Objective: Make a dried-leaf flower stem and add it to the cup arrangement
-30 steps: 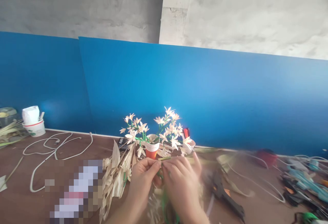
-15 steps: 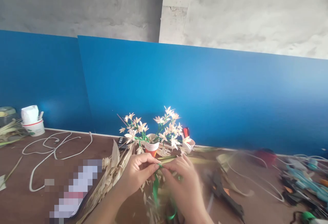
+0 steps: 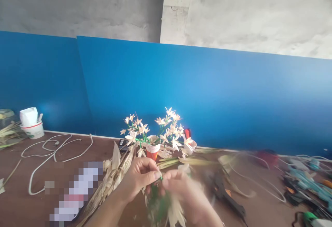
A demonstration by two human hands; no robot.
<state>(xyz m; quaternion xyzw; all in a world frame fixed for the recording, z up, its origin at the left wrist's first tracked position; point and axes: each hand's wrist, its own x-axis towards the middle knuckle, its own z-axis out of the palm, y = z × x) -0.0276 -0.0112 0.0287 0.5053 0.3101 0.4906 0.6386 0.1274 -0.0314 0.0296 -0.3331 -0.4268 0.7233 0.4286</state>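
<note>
Head view, left hand point(image 3: 140, 178) fingers pinch green stem point(image 3: 161, 178), right hand point(image 3: 183, 189) touching, grip unclear

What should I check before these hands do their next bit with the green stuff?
1. Left hand pinching the green strip: ok, thumb and finger are closed on its top end.
2. Right hand gripping the strip: cannot tell, the hand is blurred.
3. Cup of flowers upright and apart from both hands: ok, it stands behind them.
4. Glue gun apart from the right hand: cannot tell, it lies close by and blur hides the gap.
5. White cable away from the hands: ok, it lies far off to the left.
</note>
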